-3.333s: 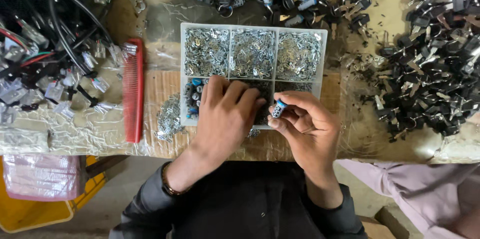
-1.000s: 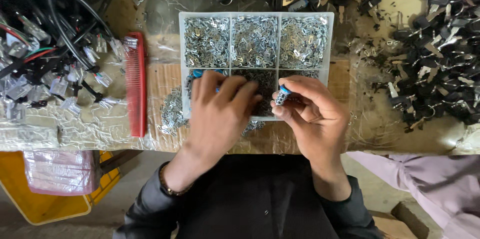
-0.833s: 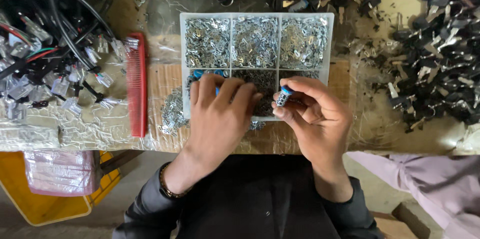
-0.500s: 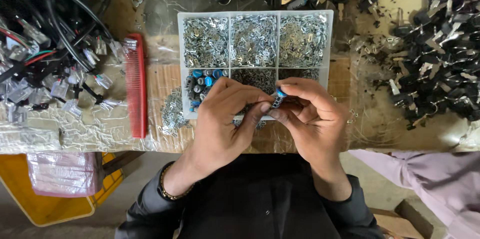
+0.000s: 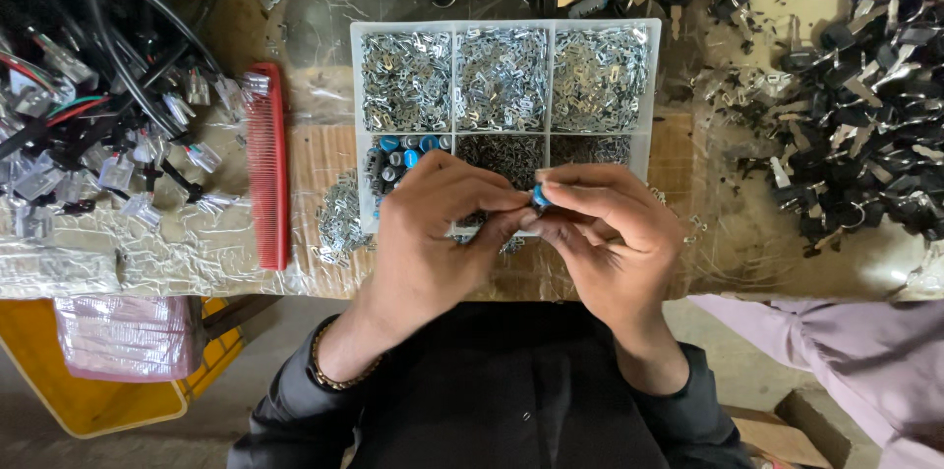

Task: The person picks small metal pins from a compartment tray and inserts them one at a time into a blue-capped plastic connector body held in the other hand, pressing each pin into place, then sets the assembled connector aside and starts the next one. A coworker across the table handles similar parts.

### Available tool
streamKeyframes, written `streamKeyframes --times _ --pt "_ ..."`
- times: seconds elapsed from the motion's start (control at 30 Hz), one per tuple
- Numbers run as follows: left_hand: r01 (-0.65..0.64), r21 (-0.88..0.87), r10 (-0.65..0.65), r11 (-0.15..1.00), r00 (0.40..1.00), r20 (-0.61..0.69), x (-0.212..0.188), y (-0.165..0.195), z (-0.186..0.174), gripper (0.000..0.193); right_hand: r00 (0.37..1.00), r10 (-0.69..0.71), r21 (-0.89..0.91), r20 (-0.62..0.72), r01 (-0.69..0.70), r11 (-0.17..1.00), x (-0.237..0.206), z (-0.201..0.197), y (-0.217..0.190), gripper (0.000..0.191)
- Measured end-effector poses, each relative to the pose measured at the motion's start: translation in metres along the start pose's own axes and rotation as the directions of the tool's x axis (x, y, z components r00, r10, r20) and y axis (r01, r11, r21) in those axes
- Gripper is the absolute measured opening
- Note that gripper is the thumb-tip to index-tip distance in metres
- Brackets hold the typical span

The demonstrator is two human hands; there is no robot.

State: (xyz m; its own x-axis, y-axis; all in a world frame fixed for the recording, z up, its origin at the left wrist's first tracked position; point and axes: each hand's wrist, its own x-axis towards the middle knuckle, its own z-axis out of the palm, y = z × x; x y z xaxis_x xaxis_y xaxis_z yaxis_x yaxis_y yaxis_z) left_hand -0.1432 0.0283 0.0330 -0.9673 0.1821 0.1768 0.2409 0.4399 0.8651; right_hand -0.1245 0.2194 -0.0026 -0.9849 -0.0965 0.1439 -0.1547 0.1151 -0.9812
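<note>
Right now my left hand [image 5: 433, 233] and my right hand [image 5: 610, 228] meet fingertip to fingertip, both pinching a small blue cylinder [image 5: 540, 197] between them, just above the near edge of the clear compartment box [image 5: 654, 76]. Beyond my knuckles its far row holds three heaps of small silvery metal pieces; by my left fingers sits a compartment of blue and grey cylinders [image 5: 398, 154]. Left of my left hand lies a red comb [image 5: 266, 164]; a pink wrapped bundle [image 5: 123, 336] sits below it. Well right of my right hand, black-headed keys [image 5: 865, 105] pile up.
</note>
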Motion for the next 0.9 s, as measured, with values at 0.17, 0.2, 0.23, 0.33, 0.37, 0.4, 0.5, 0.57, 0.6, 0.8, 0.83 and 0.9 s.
streamKeyframes --times 0.17,0.2,0.23,0.33,0.37,0.4,0.5,0.57,0.6,0.8,0.83,0.9 --pt "-0.105 0.399 0.108 0.911 0.994 0.017 0.010 -0.003 0.000 0.018 0.994 0.097 0.202 -0.052 -0.085 0.976 0.002 0.000 0.000 0.040" --pt "-0.139 0.557 0.140 0.819 0.989 0.041 0.010 -0.003 0.002 0.019 0.992 0.112 0.237 -0.051 -0.097 0.967 0.002 0.000 0.000 0.040" --pt "-0.126 0.532 0.135 0.837 0.991 0.024 0.011 -0.002 0.002 0.018 0.991 0.124 0.271 -0.044 -0.107 0.957 0.003 0.000 0.000 0.039" --pt "-0.084 0.352 0.098 0.932 0.995 -0.021 0.007 0.000 0.003 0.017 0.988 0.148 0.222 -0.053 -0.133 0.966 0.003 0.000 0.000 0.040" --pt "-0.055 0.204 0.058 0.977 0.998 -0.010 0.005 0.001 0.003 0.018 0.985 0.163 0.254 -0.055 -0.144 0.956 0.002 0.000 0.000 0.041" --pt "-0.020 0.053 0.020 0.998 1.000 0.004 0.003 0.001 0.002 0.019 0.983 0.175 0.287 -0.053 -0.152 0.946 0.002 0.000 0.000 0.042" --pt "0.066 -0.064 -0.069 0.996 0.997 -0.033 -0.003 0.003 0.003 0.024 0.990 0.138 0.268 -0.032 -0.124 0.955 0.000 0.000 0.002 0.041" --pt "0.078 -0.099 -0.084 0.992 0.994 -0.062 -0.004 0.003 0.005 0.022 0.994 0.103 0.249 -0.022 -0.094 0.964 -0.001 0.000 0.004 0.040" --pt "0.083 -0.120 -0.092 0.989 0.993 -0.074 -0.005 0.002 0.007 0.021 0.996 0.091 0.255 -0.020 -0.083 0.963 -0.002 0.000 0.005 0.040" --pt "0.164 -0.190 -0.177 0.968 0.983 -0.050 -0.006 0.002 0.009 0.017 0.998 0.061 0.141 -0.027 -0.057 0.988 -0.002 -0.001 0.005 0.038" --pt "0.123 -0.132 -0.132 0.984 0.990 -0.057 -0.006 0.002 0.008 0.016 0.998 0.050 0.104 -0.030 -0.046 0.993 -0.002 -0.001 0.004 0.037" --pt "0.033 -0.018 -0.034 0.999 0.998 -0.062 -0.006 0.002 0.006 0.016 0.998 0.033 0.006 -0.049 -0.033 0.999 -0.002 -0.001 0.001 0.034"
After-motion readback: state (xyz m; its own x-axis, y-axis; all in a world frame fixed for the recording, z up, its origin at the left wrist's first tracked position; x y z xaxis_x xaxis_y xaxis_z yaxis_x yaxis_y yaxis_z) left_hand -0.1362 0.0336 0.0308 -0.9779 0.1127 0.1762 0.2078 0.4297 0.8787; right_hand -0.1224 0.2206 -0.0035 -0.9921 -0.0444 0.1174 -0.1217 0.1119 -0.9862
